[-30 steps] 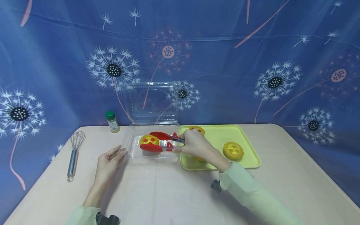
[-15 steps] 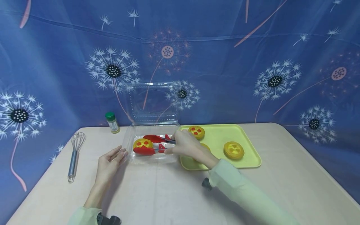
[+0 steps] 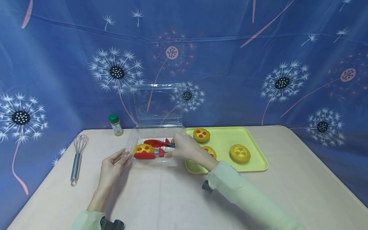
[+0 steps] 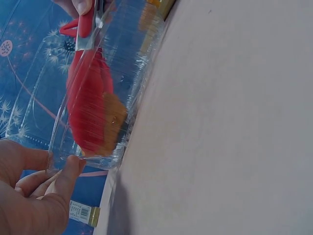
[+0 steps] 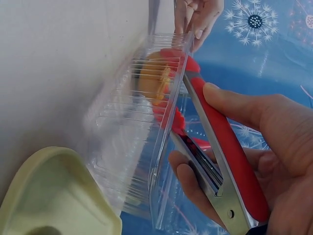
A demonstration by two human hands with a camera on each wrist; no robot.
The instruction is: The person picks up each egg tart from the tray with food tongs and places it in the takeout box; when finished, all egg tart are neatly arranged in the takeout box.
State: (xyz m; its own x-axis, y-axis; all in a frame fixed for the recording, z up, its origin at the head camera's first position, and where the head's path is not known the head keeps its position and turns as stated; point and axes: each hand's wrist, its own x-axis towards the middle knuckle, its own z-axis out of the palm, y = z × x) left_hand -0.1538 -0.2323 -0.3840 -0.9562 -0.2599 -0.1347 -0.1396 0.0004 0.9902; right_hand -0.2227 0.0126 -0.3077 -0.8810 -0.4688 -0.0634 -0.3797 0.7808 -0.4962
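My right hand grips red-tipped metal tongs by the handles. The tongs' red heads stand on both sides of an egg tart with red pieces on top. That tart sits low at the left end of a clear plastic clamshell container; whether the heads still squeeze it, I cannot tell. At the container's left rim, my left hand pinches the edge between thumb and fingers. The hinged lid stands raised at the back.
Right of the container lies a yellow tray with a red-topped tart, another partly behind my wrist, and a plain tart. A green-capped jar and a whisk are at the left.
My right hand has moved left with the tongs, and the tart has shifted to the container's left end. Two tarts on the tray have come into fuller view. My left hand has stayed at the rim.
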